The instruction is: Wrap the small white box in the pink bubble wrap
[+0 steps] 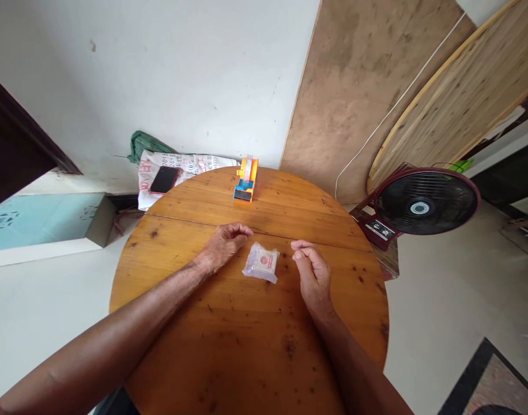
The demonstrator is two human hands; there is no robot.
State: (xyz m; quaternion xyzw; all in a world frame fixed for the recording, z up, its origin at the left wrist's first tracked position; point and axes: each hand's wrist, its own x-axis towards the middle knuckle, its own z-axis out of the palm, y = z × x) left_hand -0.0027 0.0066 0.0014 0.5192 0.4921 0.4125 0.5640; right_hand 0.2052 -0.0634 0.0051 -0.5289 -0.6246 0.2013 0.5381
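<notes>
A small clear plastic packet (261, 263) with a pale square and a red mark inside lies on the round wooden table (246, 340). My left hand (223, 245) rests on the table just left of the packet, fingers curled in loosely, holding nothing that shows. My right hand (311, 271) rests just right of the packet, thumb and fingers pinched together, apart from the packet. Neither hand touches it.
An orange and blue tape dispenser (245, 180) stands at the table's far edge. A dark phone (163, 180) lies on a printed sack (177, 173) at the far left. A floor fan (423, 202) stands to the right, wooden boards lean on the wall.
</notes>
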